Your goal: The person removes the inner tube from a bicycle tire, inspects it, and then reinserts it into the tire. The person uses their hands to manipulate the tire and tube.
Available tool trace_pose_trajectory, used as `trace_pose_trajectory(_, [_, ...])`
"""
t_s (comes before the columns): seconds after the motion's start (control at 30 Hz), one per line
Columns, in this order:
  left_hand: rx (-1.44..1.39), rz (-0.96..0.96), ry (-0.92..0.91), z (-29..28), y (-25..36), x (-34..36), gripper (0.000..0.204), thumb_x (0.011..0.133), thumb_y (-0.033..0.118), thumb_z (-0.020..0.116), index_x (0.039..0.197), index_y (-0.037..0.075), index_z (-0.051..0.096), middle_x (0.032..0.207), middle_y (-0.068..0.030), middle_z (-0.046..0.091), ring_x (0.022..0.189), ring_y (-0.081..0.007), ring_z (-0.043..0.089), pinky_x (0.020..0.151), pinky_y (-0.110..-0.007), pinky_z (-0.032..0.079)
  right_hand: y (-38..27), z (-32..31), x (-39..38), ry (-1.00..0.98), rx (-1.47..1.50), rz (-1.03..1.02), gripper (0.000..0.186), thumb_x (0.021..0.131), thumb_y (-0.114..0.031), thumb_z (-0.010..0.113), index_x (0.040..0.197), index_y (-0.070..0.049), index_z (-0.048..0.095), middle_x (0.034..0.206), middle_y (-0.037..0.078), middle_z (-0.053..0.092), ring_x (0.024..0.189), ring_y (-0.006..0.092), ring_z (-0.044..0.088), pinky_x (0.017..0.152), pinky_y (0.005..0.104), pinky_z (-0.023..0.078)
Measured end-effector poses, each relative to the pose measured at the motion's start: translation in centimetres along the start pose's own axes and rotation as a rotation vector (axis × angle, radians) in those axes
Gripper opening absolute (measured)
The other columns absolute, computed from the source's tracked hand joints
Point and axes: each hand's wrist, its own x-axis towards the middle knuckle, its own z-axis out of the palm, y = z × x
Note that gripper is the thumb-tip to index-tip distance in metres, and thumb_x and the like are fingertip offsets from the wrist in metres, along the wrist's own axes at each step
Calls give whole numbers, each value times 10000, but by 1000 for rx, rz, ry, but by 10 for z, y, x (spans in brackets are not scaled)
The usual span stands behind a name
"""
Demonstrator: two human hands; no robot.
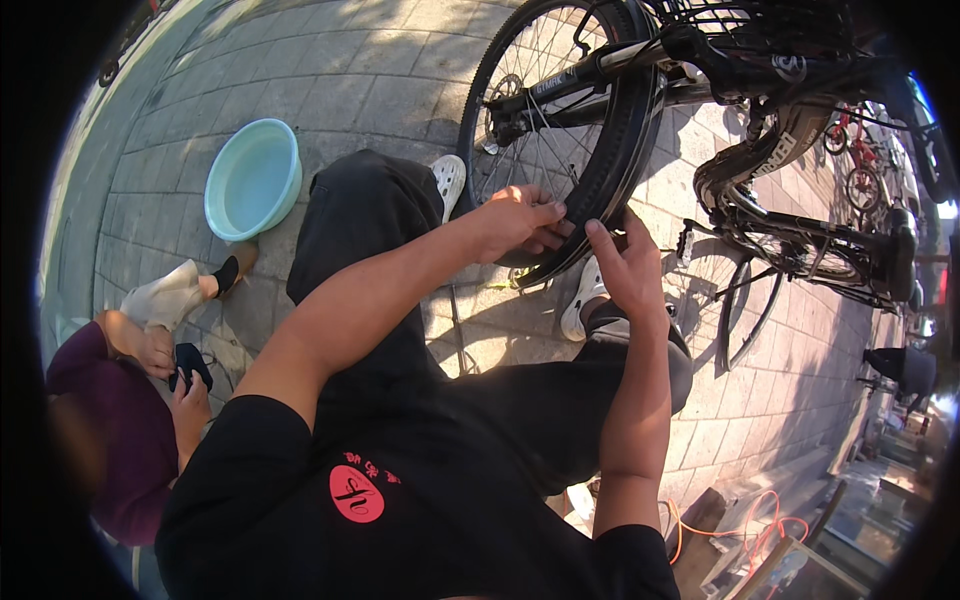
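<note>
Tire (612, 150) is on the spoked wheel (540, 150) of a black bike (770, 165), upper middle of view, its lower end coming down between the wearer's knees. Both hands at that lower stretch.

Left hand (515, 222): at the tire's left side, fingers bent, thumb toward the rubber. Can't tell if it's pinching; contact side partly hidden.

Right hand (630, 268): at the tire's right side, thumb up by the rubber and apart from the fingers, which are partly hidden. Can't tell how firm, or whether it's clamped at all.

Fork (585, 75) runs in to the wheel hub, basket (755, 22) above it. White clogs (451, 182) on the wearer's feet, one each side of the tire's low end.

Light blue basin (253, 180) on the paving (340, 110), left, well apart from the wheel. Below it, a person in a maroon top (115, 425) with a dark item (190, 367) in hand. Orange cord (740, 532) lower right.
</note>
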Motion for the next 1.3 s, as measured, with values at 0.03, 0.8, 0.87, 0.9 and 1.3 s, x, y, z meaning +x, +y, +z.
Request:
trace_pose_trajectory(0.03, [-16,14,-15,0,-1,1,287,1076,310,621,1230,68,609,1128,-66,760,975,-181,729,783,-314,523,1,1,0,12,16,-17,459,981,-317,725,1246,52,658,939,159,730,835,205,681,787,371,552])
trace_pose_trajectory(0.8, [-42,74,26,7,0,2,248,937,231,827,1068,74,686,971,-28,747,906,-141,725,779,-289,528,3,-6,2,-38,-37,59,566,959,-388,726,1308,50,641,1055,218,738,816,252,702,782,392,559])
trace_pose_trajectory(0.87, [-32,71,28,7,-3,5,259,936,206,832,1084,68,670,1001,-30,744,927,-148,728,803,-292,533,5,-9,1,-35,-14,90,569,955,-393,732,1297,53,646,1033,212,743,800,247,701,772,393,560])
trace_pose_trajectory(0.9, [-50,63,18,8,-3,4,255,937,200,831,1082,67,670,1014,-30,742,930,-148,725,808,-292,532,-1,-12,-1,-37,-18,102,570,953,-405,736,1291,47,651,1005,200,748,783,240,699,756,391,561])
trace_pose_trajectory(1.3, [-198,25,-15,6,-2,2,208,1051,277,665,1118,79,669,1080,-53,754,963,-192,726,845,-328,529,15,-11,1,-54,-23,43,522,996,-385,706,1335,8,646,949,135,726,801,174,649,775,355,551])
